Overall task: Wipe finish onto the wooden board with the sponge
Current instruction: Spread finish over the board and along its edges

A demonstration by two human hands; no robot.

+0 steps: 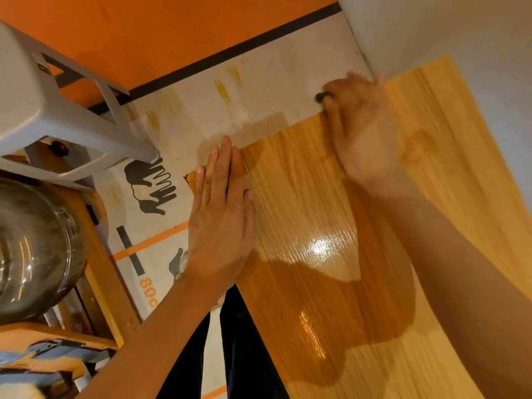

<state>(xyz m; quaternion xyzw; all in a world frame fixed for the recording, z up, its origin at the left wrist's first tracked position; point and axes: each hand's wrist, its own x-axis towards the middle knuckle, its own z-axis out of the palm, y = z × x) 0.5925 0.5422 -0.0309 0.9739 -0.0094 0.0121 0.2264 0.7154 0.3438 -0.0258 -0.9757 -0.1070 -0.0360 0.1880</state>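
Observation:
A wooden board (316, 203) fills the middle and right of the head view, its left part dark and glossy with wet finish, its right part paler and dry. My left hand (221, 220) lies flat, fingers straight and together, on the board's left edge. My right hand (362, 128), blurred, presses at the board's far edge next to the wall. A small dark sponge (324, 97) shows under its fingertips; most of it is hidden by the hand.
Printed white and orange cardboard (230, 90) lies under the board, stained with finish. A grey plastic stool (43, 90) stands at the upper left. A shiny metal pot (34, 249) sits on a wooden shelf at the left. A white wall (446, 24) borders the far right.

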